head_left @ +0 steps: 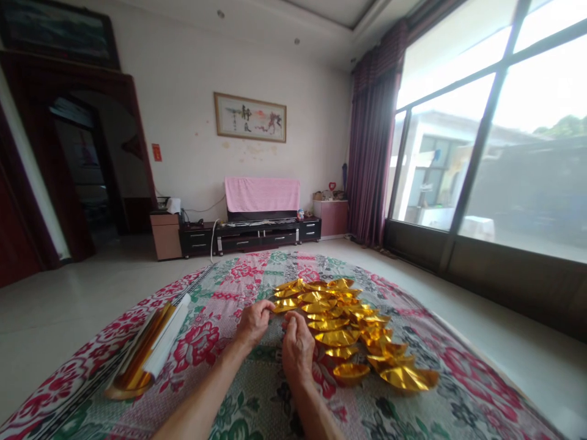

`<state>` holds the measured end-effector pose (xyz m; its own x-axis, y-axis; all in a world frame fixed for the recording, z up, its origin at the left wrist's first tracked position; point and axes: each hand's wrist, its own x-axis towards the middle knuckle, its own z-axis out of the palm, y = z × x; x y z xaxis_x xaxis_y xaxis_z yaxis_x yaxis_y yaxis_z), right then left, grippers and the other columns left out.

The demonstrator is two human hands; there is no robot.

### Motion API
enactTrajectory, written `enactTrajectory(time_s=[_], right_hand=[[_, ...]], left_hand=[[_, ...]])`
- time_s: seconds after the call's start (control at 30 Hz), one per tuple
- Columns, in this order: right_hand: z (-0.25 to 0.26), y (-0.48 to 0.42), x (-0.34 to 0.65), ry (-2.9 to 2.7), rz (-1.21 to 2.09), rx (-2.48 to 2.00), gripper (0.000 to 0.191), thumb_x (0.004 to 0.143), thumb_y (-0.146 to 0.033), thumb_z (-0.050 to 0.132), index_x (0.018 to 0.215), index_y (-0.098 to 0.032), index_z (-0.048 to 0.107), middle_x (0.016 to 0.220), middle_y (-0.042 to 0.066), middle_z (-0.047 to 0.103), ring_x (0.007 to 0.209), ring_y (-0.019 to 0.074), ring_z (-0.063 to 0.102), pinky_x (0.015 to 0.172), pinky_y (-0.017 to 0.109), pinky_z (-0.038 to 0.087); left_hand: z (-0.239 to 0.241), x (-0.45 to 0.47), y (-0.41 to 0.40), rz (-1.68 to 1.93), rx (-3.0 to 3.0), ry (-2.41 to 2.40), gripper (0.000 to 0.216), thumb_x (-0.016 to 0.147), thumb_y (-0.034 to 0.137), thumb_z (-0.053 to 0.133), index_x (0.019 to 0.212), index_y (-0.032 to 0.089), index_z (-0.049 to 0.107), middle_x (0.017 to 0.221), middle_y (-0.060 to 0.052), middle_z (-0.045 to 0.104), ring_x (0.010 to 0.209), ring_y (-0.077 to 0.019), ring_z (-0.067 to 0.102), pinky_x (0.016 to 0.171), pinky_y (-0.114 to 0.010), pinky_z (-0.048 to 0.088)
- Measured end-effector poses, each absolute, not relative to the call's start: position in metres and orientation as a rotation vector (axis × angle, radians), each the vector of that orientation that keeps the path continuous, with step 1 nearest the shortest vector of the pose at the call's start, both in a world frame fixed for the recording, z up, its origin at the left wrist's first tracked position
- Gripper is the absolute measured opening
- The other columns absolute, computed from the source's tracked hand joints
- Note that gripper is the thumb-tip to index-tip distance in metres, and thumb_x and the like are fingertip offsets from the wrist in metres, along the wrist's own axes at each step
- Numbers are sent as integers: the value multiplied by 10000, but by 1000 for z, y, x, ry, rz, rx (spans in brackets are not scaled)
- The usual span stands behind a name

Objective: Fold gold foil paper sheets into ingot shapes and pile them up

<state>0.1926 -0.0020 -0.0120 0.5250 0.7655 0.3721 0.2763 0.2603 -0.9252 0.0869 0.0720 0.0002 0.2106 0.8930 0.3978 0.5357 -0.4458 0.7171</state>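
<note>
My left hand (255,322) is closed in a pinch at the left tip of a folded gold paper ingot (287,304). Just below that ingot is my right hand (299,343), its fingers curled; what they hold, if anything, is hidden behind the hand. To the right lie several shiny gold paper ingots in slanting rows, boat-shaped with pointed ends. The nearest are a small one (351,373) and a wider one (409,378).
A floral cloth (238,373) covers the round surface under my hands. At left lies a bundle of gold and white paper sheets (151,348). Beyond stand a low black cabinet (257,240), a pink cloth (262,194) over a screen, and large windows at right.
</note>
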Motion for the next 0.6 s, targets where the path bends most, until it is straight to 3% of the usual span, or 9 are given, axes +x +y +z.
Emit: enactTrajectory(time_s=[0.6], right_hand=[[-13,-1,192,-1051,441,-1326,331,848,-337,305,899,-174,589,870,63,648,720,169,632,686,255,465]], left_hand=[[4,96,85,1089,2182,1330,251,748,133,401,825,185,633,707,3,676,695,-123,630,665,-215,459]])
